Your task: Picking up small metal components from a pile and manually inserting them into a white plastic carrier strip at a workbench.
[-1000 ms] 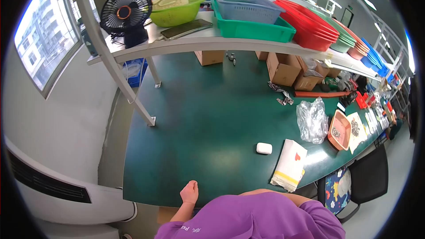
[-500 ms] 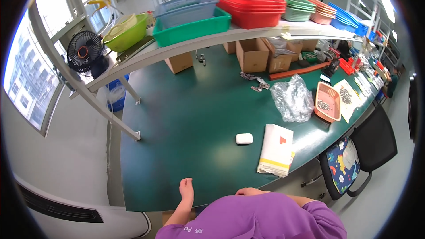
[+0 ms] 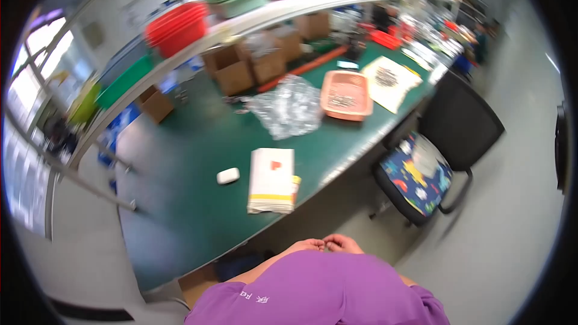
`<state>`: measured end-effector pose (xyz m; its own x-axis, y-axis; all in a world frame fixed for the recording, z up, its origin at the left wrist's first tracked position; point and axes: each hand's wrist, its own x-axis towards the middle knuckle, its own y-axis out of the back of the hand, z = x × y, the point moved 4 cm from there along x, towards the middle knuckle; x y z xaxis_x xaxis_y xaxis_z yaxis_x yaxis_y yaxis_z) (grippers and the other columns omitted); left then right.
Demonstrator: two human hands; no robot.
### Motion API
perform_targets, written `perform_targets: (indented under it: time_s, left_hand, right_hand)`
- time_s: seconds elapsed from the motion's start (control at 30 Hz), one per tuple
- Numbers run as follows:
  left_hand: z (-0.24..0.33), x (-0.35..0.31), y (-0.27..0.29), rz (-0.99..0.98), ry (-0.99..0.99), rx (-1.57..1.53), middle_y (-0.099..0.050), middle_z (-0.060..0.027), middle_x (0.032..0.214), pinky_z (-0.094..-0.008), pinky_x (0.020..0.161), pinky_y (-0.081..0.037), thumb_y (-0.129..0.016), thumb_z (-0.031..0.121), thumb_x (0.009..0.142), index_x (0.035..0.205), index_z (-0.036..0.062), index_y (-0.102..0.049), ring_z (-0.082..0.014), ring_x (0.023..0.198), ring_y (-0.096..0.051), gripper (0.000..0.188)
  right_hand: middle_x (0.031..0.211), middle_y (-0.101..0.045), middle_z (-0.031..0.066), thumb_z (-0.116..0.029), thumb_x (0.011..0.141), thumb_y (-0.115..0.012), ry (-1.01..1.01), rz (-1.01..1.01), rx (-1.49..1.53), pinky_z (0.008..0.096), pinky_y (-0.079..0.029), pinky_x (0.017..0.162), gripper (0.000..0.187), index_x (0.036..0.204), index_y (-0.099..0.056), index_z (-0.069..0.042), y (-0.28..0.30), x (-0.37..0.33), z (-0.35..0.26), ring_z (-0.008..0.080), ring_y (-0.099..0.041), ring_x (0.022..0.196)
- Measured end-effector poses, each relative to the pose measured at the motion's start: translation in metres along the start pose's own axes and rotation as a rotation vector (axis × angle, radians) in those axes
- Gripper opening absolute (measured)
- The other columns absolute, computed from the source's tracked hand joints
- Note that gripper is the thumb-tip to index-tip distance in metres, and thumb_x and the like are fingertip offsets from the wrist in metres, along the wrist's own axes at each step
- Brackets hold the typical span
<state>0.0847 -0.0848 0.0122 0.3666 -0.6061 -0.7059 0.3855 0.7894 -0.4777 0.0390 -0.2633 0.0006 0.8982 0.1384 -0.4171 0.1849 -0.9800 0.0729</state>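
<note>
top: purple (image 3: 319,292) | print: small white marks on chest | hands (image 3: 325,244): bare

Both hands meet just above the purple shirt (image 3: 319,292), the left hand (image 3: 307,245) and right hand (image 3: 344,244) touching at the fingertips, off the green worktop (image 3: 180,162). Nearest on the worktop lies a white packet stack (image 3: 272,179) with a small white case (image 3: 227,176) just beside it. Farther back sit crumpled clear plastic (image 3: 288,107) and a pink tray (image 3: 346,94). A black chair (image 3: 433,156) with a patterned cushion stands near the worktop's edge.
</note>
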Motion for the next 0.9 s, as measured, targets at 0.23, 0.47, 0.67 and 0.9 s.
perform_targets:
  time_s: [0.23,0.47,0.67,0.9]
  left_hand:
    - [0.037,0.080,-0.125,-0.331,0.160,-0.070,-0.069,-0.0076,0.107,-0.0274,0.084,-0.060,-0.049,0.011,0.110,0.126,0.0016,-0.058,-0.0143,0.095,-0.070,0.021]
    - [0.084,0.142,-0.174,-0.335,0.200,0.259,-0.068,-0.0094,0.119,-0.0302,0.094,-0.056,-0.053,0.003,0.103,0.129,-0.0006,-0.056,-0.0162,0.106,-0.069,0.026]
    - [0.157,0.220,-0.179,-0.550,0.129,0.187,-0.066,-0.0105,0.124,-0.0318,0.102,-0.052,-0.053,0.002,0.101,0.133,-0.0011,-0.056,-0.0182,0.115,-0.066,0.032]
    - [0.250,0.249,-0.144,-0.297,0.014,0.117,-0.066,-0.0093,0.126,-0.0301,0.100,-0.053,-0.052,0.004,0.101,0.135,0.0007,-0.056,-0.0169,0.116,-0.066,0.035]
  right_hand:
    - [0.119,-0.064,0.0090,-0.019,0.096,-0.070,0.520,0.381,-0.277,0.0379,-0.050,0.097,0.020,0.114,-0.075,-0.012,0.123,-0.069,-0.035,0.0260,-0.062,0.115]
    - [0.123,-0.063,0.0062,-0.025,0.095,-0.072,0.406,0.340,-0.335,0.0398,-0.049,0.101,0.025,0.117,-0.075,-0.015,0.196,-0.051,-0.036,0.0271,-0.057,0.121]
    - [0.120,-0.062,0.0074,-0.022,0.090,-0.077,0.345,0.356,-0.445,0.0367,-0.052,0.098,0.024,0.111,-0.075,-0.012,0.268,0.024,-0.058,0.0269,-0.061,0.115]
    - [0.111,-0.065,0.0068,-0.016,0.087,-0.078,0.530,0.218,-0.585,0.0357,-0.055,0.089,0.014,0.098,-0.072,-0.009,0.310,0.144,-0.123,0.0278,-0.065,0.104]
